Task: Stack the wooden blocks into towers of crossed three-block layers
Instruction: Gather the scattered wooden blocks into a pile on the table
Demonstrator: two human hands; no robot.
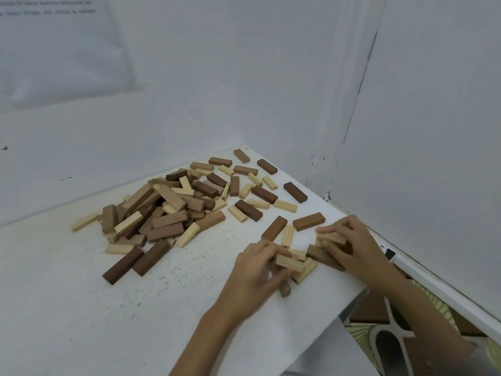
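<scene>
A big heap of light and dark wooden blocks lies on the white table, with loose blocks scattered toward the far right corner. Near the table's right edge my left hand grips a pale block on a small cluster of blocks; a brown block pokes out below it. My right hand pinches another pale block above a brown block. Parts of the cluster are hidden under both hands.
White walls close in behind and to the right, meeting at the corner. Two long dark blocks lie in front of the heap. The table's right edge drops to a patterned floor.
</scene>
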